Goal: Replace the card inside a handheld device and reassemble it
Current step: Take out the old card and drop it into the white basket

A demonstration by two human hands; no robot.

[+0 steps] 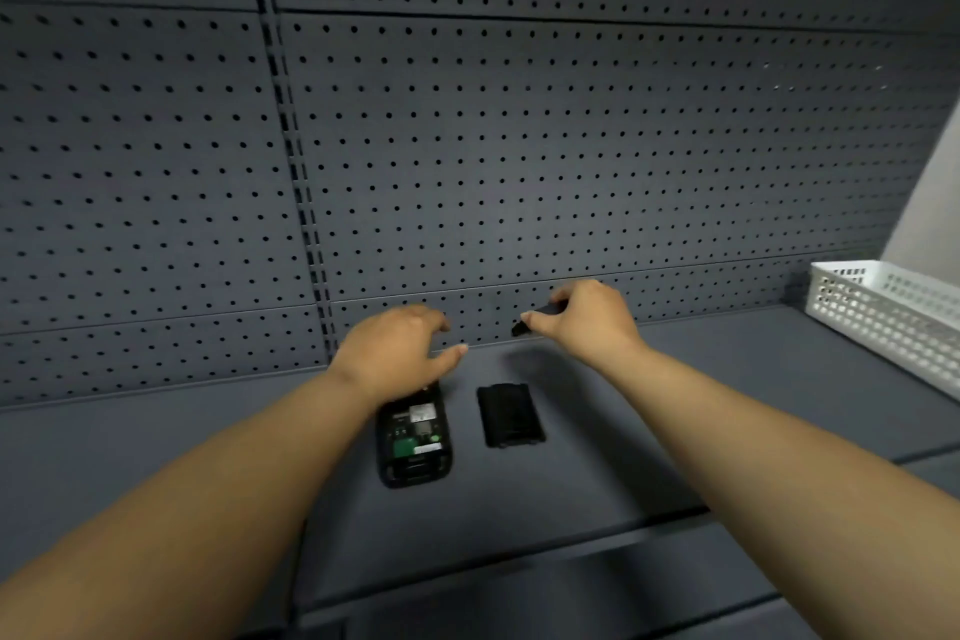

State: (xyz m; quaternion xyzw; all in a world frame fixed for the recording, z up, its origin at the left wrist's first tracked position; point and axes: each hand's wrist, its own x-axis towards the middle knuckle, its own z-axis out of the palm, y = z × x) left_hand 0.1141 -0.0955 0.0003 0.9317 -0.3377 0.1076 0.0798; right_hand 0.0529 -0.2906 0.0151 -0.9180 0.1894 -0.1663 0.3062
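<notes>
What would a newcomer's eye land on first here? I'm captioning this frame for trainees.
Probably the opened handheld device lying on the dark shelf, its green board exposed, partly under the left hand. Just right of it lies a black rectangular part. Above that, the right hand holds a small dark piece; a white basket sits far right.

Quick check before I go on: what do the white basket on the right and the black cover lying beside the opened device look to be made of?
The white basket looks like moulded plastic: thin glossy walls pierced by an even grid of small openings. The black cover, lying flat to the right of the opened device, appears to be matte black plastic: dull, with raised ridges and little glare. Rubber coating cannot be ruled out.
</notes>
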